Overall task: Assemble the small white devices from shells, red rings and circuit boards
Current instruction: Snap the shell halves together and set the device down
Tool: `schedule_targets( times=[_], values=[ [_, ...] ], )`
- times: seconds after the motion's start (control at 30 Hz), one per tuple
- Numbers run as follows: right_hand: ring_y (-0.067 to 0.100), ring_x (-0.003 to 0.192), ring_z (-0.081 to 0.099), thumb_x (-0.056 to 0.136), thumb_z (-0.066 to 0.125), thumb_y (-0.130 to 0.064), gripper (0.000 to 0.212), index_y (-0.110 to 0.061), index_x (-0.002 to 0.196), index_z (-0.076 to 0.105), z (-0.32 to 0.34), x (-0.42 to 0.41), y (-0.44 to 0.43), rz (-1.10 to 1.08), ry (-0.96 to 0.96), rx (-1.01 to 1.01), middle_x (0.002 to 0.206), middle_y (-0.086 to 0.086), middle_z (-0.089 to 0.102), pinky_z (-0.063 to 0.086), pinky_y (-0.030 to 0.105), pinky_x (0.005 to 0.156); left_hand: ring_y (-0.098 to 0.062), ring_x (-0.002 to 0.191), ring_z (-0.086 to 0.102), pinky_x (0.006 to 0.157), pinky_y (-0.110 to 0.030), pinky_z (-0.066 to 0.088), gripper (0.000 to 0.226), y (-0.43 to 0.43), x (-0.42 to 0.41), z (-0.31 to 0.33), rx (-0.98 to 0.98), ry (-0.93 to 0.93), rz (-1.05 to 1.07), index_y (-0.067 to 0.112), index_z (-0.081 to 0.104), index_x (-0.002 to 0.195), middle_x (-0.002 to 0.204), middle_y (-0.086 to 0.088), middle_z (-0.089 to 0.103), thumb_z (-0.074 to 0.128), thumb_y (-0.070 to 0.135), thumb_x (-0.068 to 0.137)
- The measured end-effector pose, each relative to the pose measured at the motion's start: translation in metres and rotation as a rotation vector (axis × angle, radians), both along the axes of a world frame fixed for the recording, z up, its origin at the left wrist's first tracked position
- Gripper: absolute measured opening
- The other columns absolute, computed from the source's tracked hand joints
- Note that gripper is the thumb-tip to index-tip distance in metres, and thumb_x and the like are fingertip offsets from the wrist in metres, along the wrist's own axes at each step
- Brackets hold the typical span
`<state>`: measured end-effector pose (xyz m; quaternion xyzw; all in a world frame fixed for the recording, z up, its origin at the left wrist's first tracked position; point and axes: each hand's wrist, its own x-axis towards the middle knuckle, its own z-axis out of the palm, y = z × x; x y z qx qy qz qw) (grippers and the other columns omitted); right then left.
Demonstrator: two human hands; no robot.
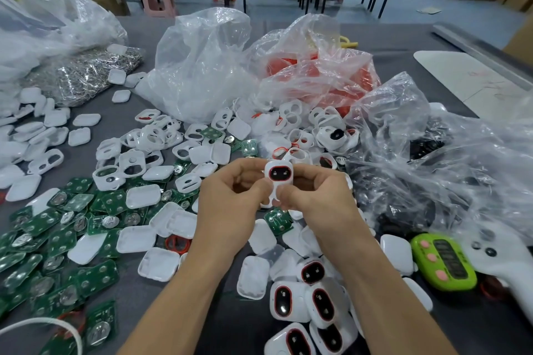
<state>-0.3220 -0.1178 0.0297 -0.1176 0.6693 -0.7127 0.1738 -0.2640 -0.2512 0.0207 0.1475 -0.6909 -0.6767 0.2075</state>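
Observation:
My left hand [230, 199] and my right hand [317, 196] both grip one small white device [278, 179] above the middle of the table, thumbs pressing on its lower front. Its face shows a black oval window edged by a red ring. Green circuit boards [57, 239] with silver discs lie spread at the left. White shells [138, 239] are scattered around them, and open white front frames [132, 164] lie further back. Assembled devices [314, 297] are piled near the front, below my right forearm. Red rings fill a clear bag [317, 78] behind.
Large clear bags [202, 66] stand at the back, and one with black parts [418, 176] lies at the right. A green timer [444, 265] and a white controller [496, 262] lie at the right front. A bag of metal clips [86, 72] sits at the back left.

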Motion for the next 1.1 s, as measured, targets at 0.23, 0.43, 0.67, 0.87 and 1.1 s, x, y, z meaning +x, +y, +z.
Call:
schedule_targets(
  times=[0.23,0.43,0.67,0.87,1.1],
  values=[
    [0.018,0.070,0.074,0.081,0.073,0.012,0.029,-0.015,0.089,0.081,-0.003,-0.003,0.001,-0.018,-0.036,0.014,0.081,0.009,0.079,0.058,0.023,0.066,-0.007,0.059,0.061,0.058,-0.016,0.051,0.042,0.002,-0.001,-0.003,0.013,-0.011,-0.034,0.036,0.078,0.083,0.067,0.004,0.070,0.070,-0.005,0.087],
    [0.024,0.078,0.073,0.084,0.071,0.009,0.030,-0.017,0.098,0.080,-0.001,-0.006,0.005,0.046,-0.040,0.030,0.088,0.011,0.079,0.060,0.028,0.070,-0.011,0.066,0.061,0.063,-0.019,0.052,0.019,0.003,-0.002,-0.003,0.068,-0.009,-0.037,0.034,0.080,0.089,0.074,-0.001,0.071,0.073,0.022,0.076],
    [0.024,0.070,0.066,0.082,0.070,-0.013,0.021,-0.027,0.097,0.072,0.016,-0.001,0.025,0.113,0.173,0.294,0.079,0.007,0.076,0.057,0.049,0.073,-0.009,0.070,0.067,0.069,-0.020,0.054,0.019,0.008,0.002,0.006,0.036,0.002,-0.060,0.032,0.081,0.089,0.075,0.005,0.074,0.074,0.037,0.071],
    [0.018,0.079,0.073,0.091,0.072,-0.001,0.011,-0.012,0.089,0.074,0.014,0.028,0.037,0.035,0.037,0.177,0.083,0.007,0.078,0.063,0.032,0.068,-0.013,0.080,0.074,0.073,-0.025,0.056,0.022,0.020,0.012,0.015,-0.078,0.034,-0.156,0.030,0.084,0.084,0.084,0.005,0.078,0.078,0.009,0.084],
    [0.021,0.069,0.070,0.091,0.069,0.001,0.039,-0.026,0.063,0.072,0.015,0.060,0.041,-0.187,-0.037,0.103,0.070,0.006,0.073,0.058,0.031,0.063,-0.019,0.091,0.075,0.085,-0.031,0.061,0.029,0.023,0.030,0.031,-0.174,0.009,-0.397,0.031,0.083,0.100,0.096,0.002,0.075,0.071,0.014,0.079]
  ],
)
